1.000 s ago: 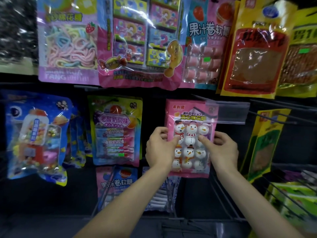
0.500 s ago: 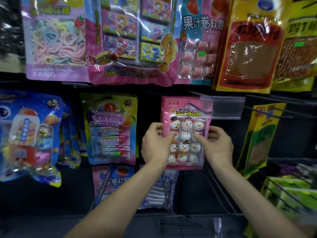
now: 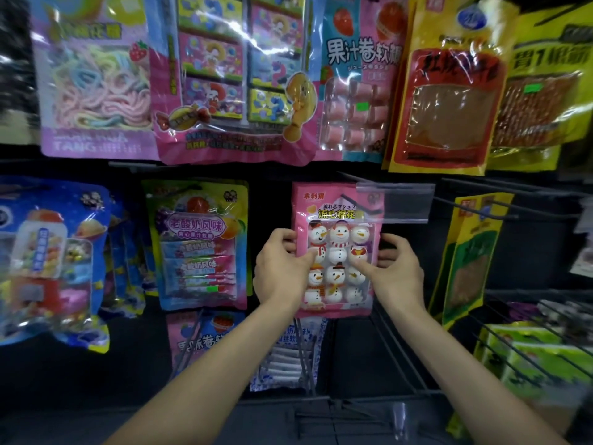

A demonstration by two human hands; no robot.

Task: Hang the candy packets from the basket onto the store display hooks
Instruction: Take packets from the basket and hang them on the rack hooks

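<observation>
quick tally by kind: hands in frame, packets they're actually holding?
Hands: 2, left hand and right hand
Packets held: 1, pink snowman candy packet, pinched at its sides by both hands
Total: 3

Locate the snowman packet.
Head view, centre: the snowman packet is held between the left hand and right hand, top right behind the clear label holder, right of the green packet.

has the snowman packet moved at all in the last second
No. The snowman packet overlaps the clear label holder as before and keeps its gap from the green packet to its left; only the camera shifted.
</observation>
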